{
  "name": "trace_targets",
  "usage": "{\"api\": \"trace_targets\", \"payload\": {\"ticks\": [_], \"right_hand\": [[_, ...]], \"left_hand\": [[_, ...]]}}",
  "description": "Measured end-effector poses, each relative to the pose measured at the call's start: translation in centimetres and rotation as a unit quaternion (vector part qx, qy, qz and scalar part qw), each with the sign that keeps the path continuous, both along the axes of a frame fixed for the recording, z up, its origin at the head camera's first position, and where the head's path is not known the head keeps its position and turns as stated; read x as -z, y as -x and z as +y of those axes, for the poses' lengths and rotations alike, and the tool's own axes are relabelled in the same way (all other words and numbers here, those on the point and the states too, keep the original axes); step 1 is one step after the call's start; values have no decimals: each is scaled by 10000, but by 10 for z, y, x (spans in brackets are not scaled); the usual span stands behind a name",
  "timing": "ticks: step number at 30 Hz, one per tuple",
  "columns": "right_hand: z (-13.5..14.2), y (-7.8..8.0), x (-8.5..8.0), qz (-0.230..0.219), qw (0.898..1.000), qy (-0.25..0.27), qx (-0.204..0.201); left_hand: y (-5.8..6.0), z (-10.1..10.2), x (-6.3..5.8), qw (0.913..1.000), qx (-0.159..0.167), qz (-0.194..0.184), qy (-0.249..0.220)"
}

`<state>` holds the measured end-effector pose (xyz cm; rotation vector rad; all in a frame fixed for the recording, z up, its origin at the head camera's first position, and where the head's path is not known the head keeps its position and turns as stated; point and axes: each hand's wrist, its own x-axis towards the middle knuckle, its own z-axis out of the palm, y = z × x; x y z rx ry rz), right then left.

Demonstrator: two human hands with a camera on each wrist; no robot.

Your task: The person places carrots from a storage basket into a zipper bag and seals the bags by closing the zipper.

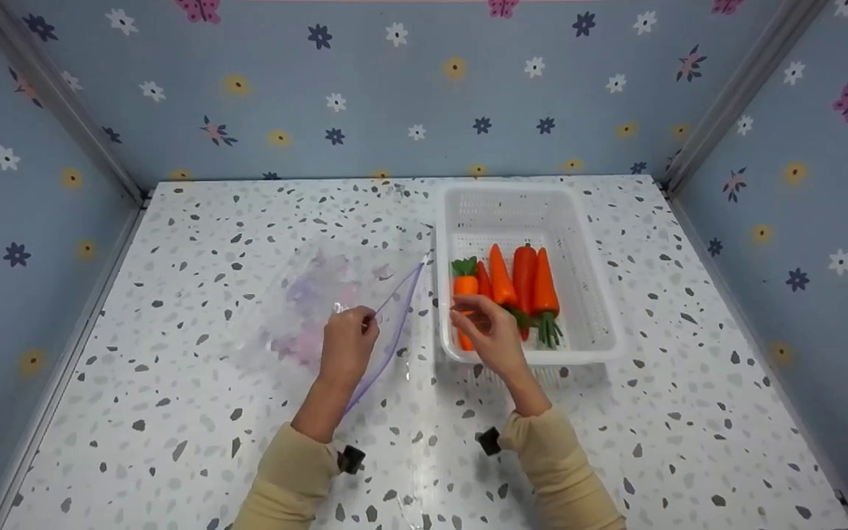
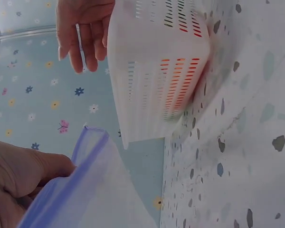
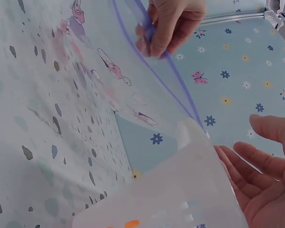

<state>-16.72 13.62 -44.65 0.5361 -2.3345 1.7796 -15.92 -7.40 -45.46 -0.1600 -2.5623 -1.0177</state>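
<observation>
My left hand point(image 1: 347, 344) pinches the purple zip edge of a clear plastic zip bag point(image 1: 306, 283) printed with pink and purple figures. In the left wrist view the mouth edge of the bag point(image 2: 102, 190) rises from the thumb and fingers. Over the near left rim of a white plastic basket point(image 1: 601, 309) hovers my right hand point(image 1: 497, 340), its fingers loosely spread and nothing seen in them. Inside the basket lie several orange carrots point(image 1: 500, 280) with green tops and a long red vegetable point(image 1: 524, 269). The right hand hides part of them.
The bag lies left of the basket on a white speckled tabletop point(image 1: 174, 294). Blue flower-patterned panels point(image 1: 409, 88) stand behind the table and along both sides. A small black device point(image 1: 351, 459) sits at the left cuff, another black device point(image 1: 489, 440) at the right.
</observation>
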Motion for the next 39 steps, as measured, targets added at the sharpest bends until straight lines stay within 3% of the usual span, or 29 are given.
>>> {"api": "trace_targets", "payload": {"ticks": [3, 12, 24, 30, 39], "right_hand": [[-6, -5, -11, -151, 9996, 187, -148], [-22, -5, -15, -592, 9967, 435, -348], [-31, -2, -10, -1172, 9930, 149, 69], [-25, 12, 9, -1162, 9932, 43, 114], [-17, 14, 9, -1022, 9935, -384, 324]], "left_hand": [[0, 5, -5, 9998, 65, 154, -130], [3, 18, -14, 9959, 241, 508, -707], [9, 31, -18, 9912, 354, 759, -1022], [13, 31, -22, 9897, 249, 934, -1059], [18, 25, -24, 9843, 116, 1192, -1298]]}}
